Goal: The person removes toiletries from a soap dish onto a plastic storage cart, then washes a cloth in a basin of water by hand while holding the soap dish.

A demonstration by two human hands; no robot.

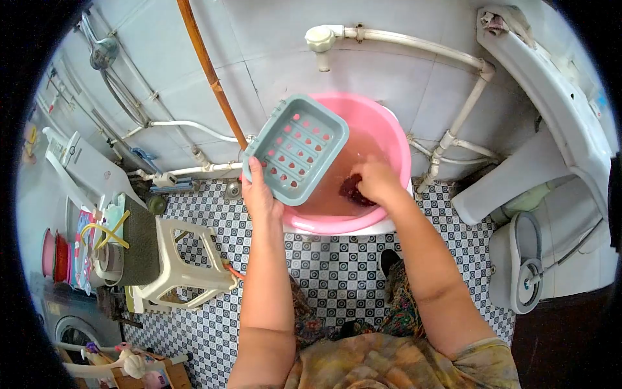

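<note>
My left hand [259, 194] grips the lower left edge of a grey-green plastic basket [299, 148] with heart-shaped holes, tilted over the left part of a pink basin [398, 123]. Reddish-brown water [337, 194] fills much of the basin. At the water's surface, my right hand [376, 181] is closed on a dark red cloth [353, 190], which looks wet and bunched. Part of the cloth lies under my fingers, and the basket covers the basin's left side.
A beige plastic stool [188, 262] stands to the left, beside a dark woven basket [139, 246]. White pipes [447, 139] and a tap [320, 40] run along the wall behind. A wooden pole [210, 71] leans there. On the right is a white washbasin [551, 78] on a pedestal.
</note>
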